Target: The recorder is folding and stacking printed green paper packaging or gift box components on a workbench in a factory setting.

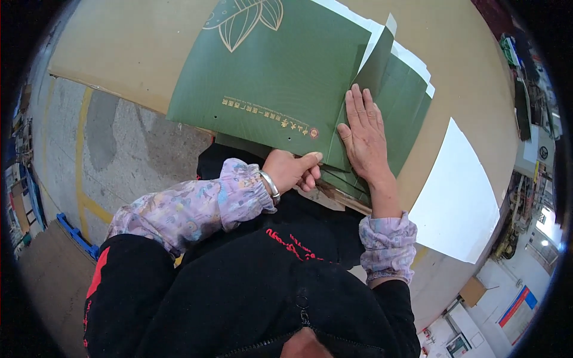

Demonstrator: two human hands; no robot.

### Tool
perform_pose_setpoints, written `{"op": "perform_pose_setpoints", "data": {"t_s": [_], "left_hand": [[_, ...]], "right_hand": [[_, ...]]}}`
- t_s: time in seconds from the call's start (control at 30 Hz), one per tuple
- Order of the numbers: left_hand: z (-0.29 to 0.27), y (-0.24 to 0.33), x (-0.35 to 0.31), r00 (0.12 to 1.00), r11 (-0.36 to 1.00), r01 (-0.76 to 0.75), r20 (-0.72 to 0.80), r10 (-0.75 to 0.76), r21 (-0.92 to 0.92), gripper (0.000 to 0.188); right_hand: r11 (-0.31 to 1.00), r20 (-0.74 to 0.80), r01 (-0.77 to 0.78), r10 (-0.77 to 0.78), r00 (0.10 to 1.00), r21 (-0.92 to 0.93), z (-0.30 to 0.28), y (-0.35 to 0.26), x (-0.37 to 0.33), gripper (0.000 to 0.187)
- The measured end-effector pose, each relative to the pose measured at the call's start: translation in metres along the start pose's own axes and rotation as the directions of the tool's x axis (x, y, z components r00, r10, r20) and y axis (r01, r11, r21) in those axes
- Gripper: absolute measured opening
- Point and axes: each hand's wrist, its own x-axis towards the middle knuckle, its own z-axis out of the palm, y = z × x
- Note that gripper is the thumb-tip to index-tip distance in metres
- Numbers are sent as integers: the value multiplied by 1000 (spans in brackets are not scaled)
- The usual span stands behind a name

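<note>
A large green printed sheet of card with gold leaf line art and gold lettering lies on the table, its near edge overhanging toward me. It looks like a flat paper bag or folder; which one I cannot tell. My left hand pinches its near edge between thumb and curled fingers. Flat on the green card, along a crease right of the middle, rests my right hand with fingers stretched out. Beyond those fingertips a narrow flap stands up, folded. White edges of several layers show at the far right side.
Tan board covers the table. A white sheet lies at its right edge. To the left is a grey floor with a yellow line. A blue object sits at lower left, and a small cardboard box at lower right.
</note>
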Motion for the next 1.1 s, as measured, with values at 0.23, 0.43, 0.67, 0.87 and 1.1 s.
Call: {"op": "perform_pose_setpoints", "data": {"t_s": [0.23, 0.43, 0.67, 0.87, 1.1], "left_hand": [[-2, -1, 0, 1000, 1000, -7, 8, 7, -3, 38], [1, -1, 1, 1000, 1000, 1, 12, -1, 1, 38], [-1, -4, 2, 1000, 1000, 16, 1, -16, -7, 38], [1, -3, 1, 1000, 1000, 6, 7, -6, -14, 38], [-2, 3, -3, 996, 995, 83, 18, -84, 58, 30]], "right_hand": [[1000, -51, -1, 0, 999, -14, 5, 11, 22, 64], [998, -226, -69, 66, 972, -5, 16, 36, 56, 66], [1000, -268, 26, -20, 963, 18, 15, 41, 64, 62], [1000, -213, 15, -20, 977, -25, 13, 43, 63, 57], [997, -179, 34, -46, 983, -71, 15, 48, 66, 60]]}}
